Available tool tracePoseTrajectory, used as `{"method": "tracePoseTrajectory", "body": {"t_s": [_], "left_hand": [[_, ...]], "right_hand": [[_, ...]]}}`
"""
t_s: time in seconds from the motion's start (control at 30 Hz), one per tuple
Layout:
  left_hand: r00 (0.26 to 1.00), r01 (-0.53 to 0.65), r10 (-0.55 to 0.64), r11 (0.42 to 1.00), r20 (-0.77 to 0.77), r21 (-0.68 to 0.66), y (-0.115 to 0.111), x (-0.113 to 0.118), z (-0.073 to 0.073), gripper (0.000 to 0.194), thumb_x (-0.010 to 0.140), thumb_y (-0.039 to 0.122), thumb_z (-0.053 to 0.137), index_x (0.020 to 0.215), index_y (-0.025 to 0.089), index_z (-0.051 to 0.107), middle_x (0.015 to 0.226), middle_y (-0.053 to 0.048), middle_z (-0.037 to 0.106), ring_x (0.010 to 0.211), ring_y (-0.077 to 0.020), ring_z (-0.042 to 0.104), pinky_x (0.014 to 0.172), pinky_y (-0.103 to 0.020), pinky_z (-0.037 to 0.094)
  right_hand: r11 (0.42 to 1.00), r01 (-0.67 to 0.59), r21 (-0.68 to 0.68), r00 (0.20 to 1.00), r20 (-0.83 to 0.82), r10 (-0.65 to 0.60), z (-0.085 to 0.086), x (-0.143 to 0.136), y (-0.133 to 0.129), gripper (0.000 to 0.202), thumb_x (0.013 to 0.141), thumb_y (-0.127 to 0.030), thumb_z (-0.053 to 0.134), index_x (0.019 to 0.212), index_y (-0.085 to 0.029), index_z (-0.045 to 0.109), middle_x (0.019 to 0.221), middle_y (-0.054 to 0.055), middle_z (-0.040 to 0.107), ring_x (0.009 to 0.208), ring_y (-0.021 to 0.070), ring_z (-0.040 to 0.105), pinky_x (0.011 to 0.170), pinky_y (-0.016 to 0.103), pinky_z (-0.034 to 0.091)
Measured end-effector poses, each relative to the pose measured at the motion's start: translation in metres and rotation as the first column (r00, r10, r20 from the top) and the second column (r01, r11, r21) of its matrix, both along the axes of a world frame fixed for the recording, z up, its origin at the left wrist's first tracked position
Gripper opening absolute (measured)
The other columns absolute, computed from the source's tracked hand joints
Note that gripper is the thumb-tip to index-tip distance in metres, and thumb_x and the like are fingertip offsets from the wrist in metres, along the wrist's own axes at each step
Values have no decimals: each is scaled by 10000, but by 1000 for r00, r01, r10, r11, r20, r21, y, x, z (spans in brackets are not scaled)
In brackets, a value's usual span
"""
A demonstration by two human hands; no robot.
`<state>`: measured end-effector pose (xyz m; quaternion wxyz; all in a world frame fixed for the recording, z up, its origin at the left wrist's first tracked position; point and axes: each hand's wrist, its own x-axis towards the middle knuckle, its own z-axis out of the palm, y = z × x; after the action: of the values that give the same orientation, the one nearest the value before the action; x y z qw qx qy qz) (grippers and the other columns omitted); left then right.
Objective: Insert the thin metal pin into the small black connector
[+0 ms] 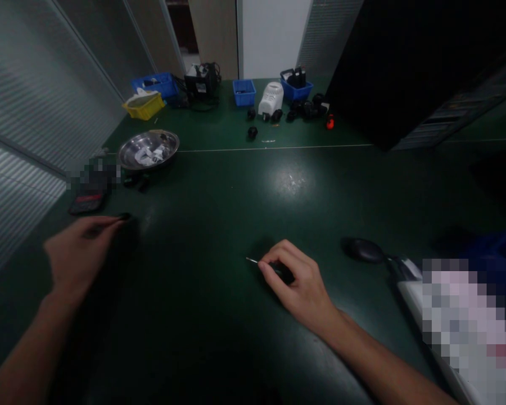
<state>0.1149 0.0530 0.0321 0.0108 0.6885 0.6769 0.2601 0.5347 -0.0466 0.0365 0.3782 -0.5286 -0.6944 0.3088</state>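
At the left, my left hand (82,247) pinches a small black part (125,216) between thumb and fingertips, just above the green table (185,236). My right hand (297,278) is near the middle of the table, its thumb and index finger closed on a thin metal shaft (252,260) that points left. A dark piece shows inside the curl of that hand; it may be the shaft's handle. The two hands are well apart.
A steel bowl (124,160) with white scraps stands at the back left, near a dark pouch (86,202). Farther back are a yellow bin (143,109), blue bins (244,97), a white device (272,100) and black parts. A black mouse (365,250) lies at the right.
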Motion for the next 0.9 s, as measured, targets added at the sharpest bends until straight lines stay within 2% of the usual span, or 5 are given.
{"method": "tracePoseTrajectory", "body": {"t_s": [0.07,0.13,0.23,0.53,0.9], "left_hand": [[952,283,-284,959,116,22,-13,72,0,258,941,441,675,1088,230,704,1116,23,704,937,-171,664,898,-380,559],[780,604,-586,797,219,-20,-26,135,-2,156,958,326,665,1050,215,725,1123,-31,716,1006,-189,670,902,-361,568],[592,791,-749,611,299,-34,-39,188,-7,126,993,201,601,1034,193,720,1061,-54,724,966,-164,658,857,-315,556],[581,801,-715,586,390,-119,-38,186,-7,296,976,208,634,1271,196,646,1155,-75,705,1046,-187,634,911,-340,540],[549,808,-689,582,472,-91,-38,187,-8,229,982,200,619,1182,209,732,1090,-71,719,1005,-174,682,896,-314,578]], "right_hand": [[1000,11,7,1000,25,-11,0,-1,-1,156,1018,-277,566,940,-206,681,930,42,649,810,160,626,721,295,500],[999,35,31,997,74,-37,-1,-1,-2,157,1022,-274,559,952,-207,682,942,49,650,817,161,630,727,296,501],[995,55,87,979,189,-71,-4,-1,-5,144,1014,-268,570,960,-210,690,947,52,649,810,160,634,726,299,493],[996,41,83,953,297,-64,-7,0,-1,161,1007,-292,568,934,-218,692,922,41,654,727,142,625,661,284,472],[996,-6,88,940,339,-24,-7,-2,-1,199,1023,-292,536,944,-216,703,894,46,661,718,142,627,613,270,443]]}}
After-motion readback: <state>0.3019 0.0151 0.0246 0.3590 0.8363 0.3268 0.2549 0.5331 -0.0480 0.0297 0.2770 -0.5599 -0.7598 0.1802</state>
